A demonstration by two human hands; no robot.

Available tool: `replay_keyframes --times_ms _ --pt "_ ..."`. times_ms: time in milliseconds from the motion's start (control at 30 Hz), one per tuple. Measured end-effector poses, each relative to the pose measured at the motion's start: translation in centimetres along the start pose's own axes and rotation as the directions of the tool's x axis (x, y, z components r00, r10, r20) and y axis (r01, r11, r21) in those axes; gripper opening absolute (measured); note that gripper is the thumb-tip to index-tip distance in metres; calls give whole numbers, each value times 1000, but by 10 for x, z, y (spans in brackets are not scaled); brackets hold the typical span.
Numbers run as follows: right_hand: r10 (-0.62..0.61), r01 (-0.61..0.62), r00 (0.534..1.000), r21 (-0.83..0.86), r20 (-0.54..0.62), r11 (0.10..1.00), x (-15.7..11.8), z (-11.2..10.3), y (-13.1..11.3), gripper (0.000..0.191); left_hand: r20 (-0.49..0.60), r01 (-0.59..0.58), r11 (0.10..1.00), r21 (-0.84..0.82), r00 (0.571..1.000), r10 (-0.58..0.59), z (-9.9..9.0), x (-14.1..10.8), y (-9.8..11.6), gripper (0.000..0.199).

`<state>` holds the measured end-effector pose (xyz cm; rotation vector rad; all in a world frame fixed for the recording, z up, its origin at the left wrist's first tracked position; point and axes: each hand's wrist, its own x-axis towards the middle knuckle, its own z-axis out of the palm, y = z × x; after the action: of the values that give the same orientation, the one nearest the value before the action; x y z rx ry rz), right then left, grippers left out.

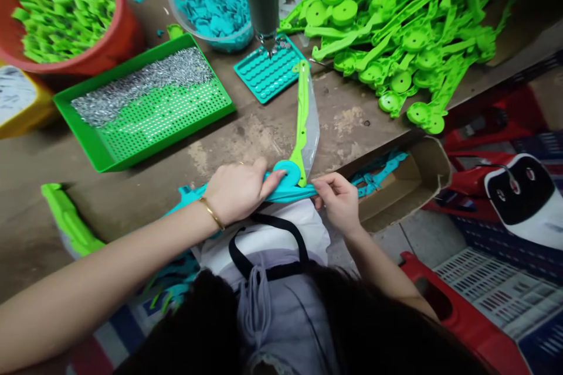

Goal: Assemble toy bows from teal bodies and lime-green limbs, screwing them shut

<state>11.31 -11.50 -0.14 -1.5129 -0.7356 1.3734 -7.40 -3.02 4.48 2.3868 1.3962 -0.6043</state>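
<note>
My left hand (235, 190), a bracelet at its wrist, is closed round a blue plastic part (288, 173) with a round disc, its thumb lying on the disc. At the part's right end, my right hand (338, 196) pinches it between thumb and fingers. Just beyond the disc lies a long lime-green plastic part (302, 117) with a translucent curved piece along its right side. Its near end meets the disc; whether they are joined I cannot tell. Past its far end sits a small teal ridged tray (269, 73) holding some small metal pieces, beneath a metal tool tip (268, 41).
A green perforated tray (153, 146) holds many small metal pins. Behind it stand a red bucket (125, 17) of green pieces and a clear tub (173, 0) of blue pieces. Green parts (404, 29) are heaped right. A cardboard box (404, 199) adjoins the table edge.
</note>
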Motion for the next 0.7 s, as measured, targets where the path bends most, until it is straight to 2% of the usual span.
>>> replay_keyframes --times_ms 100,233,333,400,500,600,667,700 --pt "25 -29 993 29 111 999 1 3 -1 35 0 19 1000 -23 1000 -19 -1 -1 0 68" --pt "84 -83 981 -13 172 996 4 -4 -6 36 -24 26 999 19 999 -26 -2 -5 0 70" --pt "122 -84 913 -113 389 990 15 -15 -20 40 -26 6 997 72 1000 -4 -3 -11 1 70" --pt "126 -43 882 -188 455 981 24 -17 -34 42 -18 -34 997 76 999 35 -3 -15 2 70" --pt "68 37 918 -255 392 966 36 -9 -48 42 -16 -77 995 70 997 78 -2 -19 4 70" --pt "-79 142 964 -241 253 960 33 1 -50 37 -35 -82 994 77 996 85 -1 -19 2 71" --pt "-191 240 960 -249 205 938 23 0 -45 32 -50 -74 994 79 996 78 -1 -18 -1 72" --pt "-241 303 941 -277 236 912 16 -3 -42 29 -55 -71 995 76 996 75 -1 -17 -2 72"
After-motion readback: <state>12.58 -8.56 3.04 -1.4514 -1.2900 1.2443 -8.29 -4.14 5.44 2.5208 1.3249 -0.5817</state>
